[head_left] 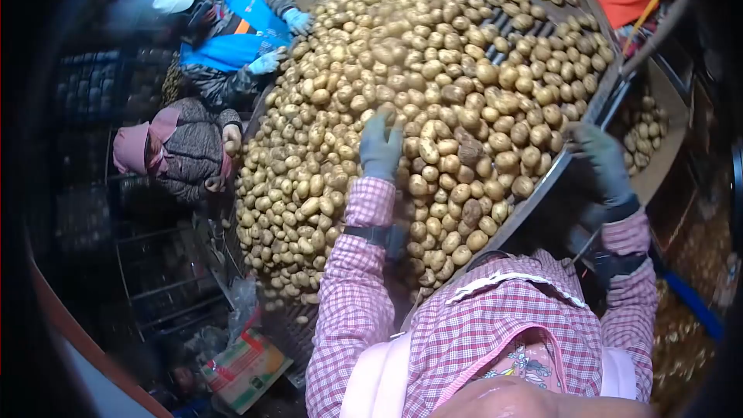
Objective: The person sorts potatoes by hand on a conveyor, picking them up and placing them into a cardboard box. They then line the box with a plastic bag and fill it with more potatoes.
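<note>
Head view: my left hand (381,147), gloved, lies on the potatoes (433,93), fingers together and curled over one at the tips. My right hand (602,161) grips the table rim (542,186), fingers wrapped. Risk, in my judgement: the heaped pile near that rim could spill potatoes over if nudged.

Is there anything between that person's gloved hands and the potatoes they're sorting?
Nothing visible for the left hand: it rests directly on the potatoes. The right hand sits at the table's metal edge, beside the pile, apparently holding nothing.
</note>
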Tool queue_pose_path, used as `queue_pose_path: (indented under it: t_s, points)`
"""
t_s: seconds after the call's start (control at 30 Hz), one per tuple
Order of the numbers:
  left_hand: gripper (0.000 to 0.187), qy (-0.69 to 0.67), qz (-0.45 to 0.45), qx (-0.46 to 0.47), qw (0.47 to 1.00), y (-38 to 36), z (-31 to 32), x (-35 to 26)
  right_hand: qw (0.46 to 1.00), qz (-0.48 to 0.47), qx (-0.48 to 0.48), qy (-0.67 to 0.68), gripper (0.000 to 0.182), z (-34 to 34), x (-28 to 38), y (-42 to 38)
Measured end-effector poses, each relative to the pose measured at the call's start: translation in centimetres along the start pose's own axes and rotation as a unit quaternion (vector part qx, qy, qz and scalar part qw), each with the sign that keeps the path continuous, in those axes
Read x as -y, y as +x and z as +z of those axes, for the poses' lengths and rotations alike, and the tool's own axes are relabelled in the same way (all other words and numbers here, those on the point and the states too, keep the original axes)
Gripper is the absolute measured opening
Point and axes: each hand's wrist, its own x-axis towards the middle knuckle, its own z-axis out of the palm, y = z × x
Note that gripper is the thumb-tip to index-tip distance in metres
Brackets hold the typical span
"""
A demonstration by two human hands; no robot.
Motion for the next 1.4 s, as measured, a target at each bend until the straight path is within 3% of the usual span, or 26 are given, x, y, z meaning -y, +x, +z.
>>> queue_pose_path:
  t_s: [0.03,0.07,0.17,0.27,0.3,0.37,0.4,0.43,0.47,0.5,0.53,0.6,0.63,0.7,0.73,0.77,0.8,0.83,0.87,0.97,1.07,1.17,1.23,1.3,1.33,1.4]
  points:
    - [0.033,0.011,-0.022,-0.016,1.0,1.3,-0.1,0.2,0.994,0.055,0.043,0.079,0.039,3.5,-0.1,1.7]
    - [0.035,0.01,0.008,-0.017,1.0,2.6,-0.9,1.4,0.99,0.081,0.092,0.074,0.039,6.6,2.1,2.4]
    - [0.045,0.093,-0.046,-0.065,0.992,7.3,-2.7,6.5,0.975,0.066,0.203,0.054,0.034,11.3,1.6,5.6]
    - [0.069,0.131,-0.22,-0.102,0.961,11.5,-4.0,11.6,0.975,0.1,0.195,0.026,0.033,12.2,3.0,7.5]
    - [0.076,0.087,-0.316,-0.048,0.943,13.3,-4.3,11.7,0.973,0.123,0.189,0.057,0.032,11.9,3.3,8.0]
    - [0.075,0.103,-0.326,-0.064,0.938,15.4,-2.8,10.9,0.975,0.117,0.176,0.074,0.031,11.1,1.7,9.3]
    - [0.076,0.091,-0.357,-0.053,0.928,15.8,-2.7,5.9,0.98,0.073,0.181,0.046,0.034,10.5,0.8,10.3]
    - [0.074,0.109,-0.277,-0.045,0.954,15.8,-0.7,7.7,0.98,0.08,0.177,0.045,0.034,11.1,1.1,10.9]
    - [0.07,0.067,-0.237,0.013,0.969,16.0,-0.4,5.7,0.98,0.088,0.173,0.045,0.034,11.9,1.9,11.4]
    - [0.065,0.14,-0.217,0.058,0.964,15.9,0.3,4.5,0.98,0.093,0.168,0.045,0.035,12.8,2.7,12.0]
    - [0.068,-0.003,-0.287,0.059,0.956,15.7,0.5,1.4,0.972,0.126,0.186,0.068,0.035,13.8,3.5,12.6]
    - [0.075,-0.056,-0.244,0.136,0.959,15.4,4.2,1.7,0.969,0.102,0.213,0.066,0.034,15.9,3.5,14.2]
    - [0.067,0.063,-0.178,0.156,0.97,15.0,4.7,-0.3,0.968,0.09,0.225,0.065,0.034,16.7,3.3,14.8]
    - [0.054,-0.016,-0.103,0.18,0.978,15.6,6.9,1.1,0.966,0.07,0.245,0.048,0.036,17.3,3.8,15.5]
    - [0.047,0.003,-0.115,0.155,0.981,16.4,6.3,0.5,0.964,0.064,0.252,0.051,0.037,17.5,4.9,15.6]
    - [0.04,0.005,-0.031,0.04,0.999,17.3,6.0,1.3,0.963,0.056,0.258,0.056,0.037,17.6,5.5,15.9]
    - [0.03,0.062,-0.042,0.002,0.997,19.6,5.7,3.1,0.968,0.022,0.245,0.045,0.036,17.5,5.1,16.3]
    - [0.024,0.139,0.038,-0.047,0.988,21.5,4.9,5.2,0.969,0.027,0.242,0.044,0.036,17.2,5.0,16.9]
    - [0.037,0.213,-0.009,0.014,0.977,23.4,3.8,6.2,0.969,0.033,0.239,0.043,0.036,17.0,4.7,17.4]
    - [0.042,0.321,-0.023,0.074,0.944,25.6,4.4,10.7,0.963,0.089,0.226,0.115,0.038,18.2,5.5,18.2]
    - [0.053,0.356,-0.035,0.135,0.924,26.2,4.2,10.5,0.944,0.127,0.219,0.21,0.046,20.8,4.8,20.7]
    - [0.044,0.237,-0.089,0.106,0.962,24.2,2.4,7.7,0.949,0.163,0.161,0.215,0.049,23.7,7.5,20.9]
    - [0.052,-0.055,-0.134,0.129,0.981,21.1,0.4,3.7,0.939,0.17,0.171,0.245,0.057,24.8,4.9,22.8]
    - [0.054,-0.154,-0.014,0.2,0.967,18.6,1.3,3.8,0.912,0.189,0.208,0.298,0.062,25.4,3.9,24.5]
    - [0.051,-0.122,0.021,0.172,0.977,18.6,1.2,4.0,0.881,0.226,0.267,0.319,0.061,25.0,4.1,25.3]
    - [0.047,-0.03,-0.006,0.041,0.999,20.9,0.6,5.9,0.946,-0.064,0.298,0.11,0.055,25.1,3.3,25.3]
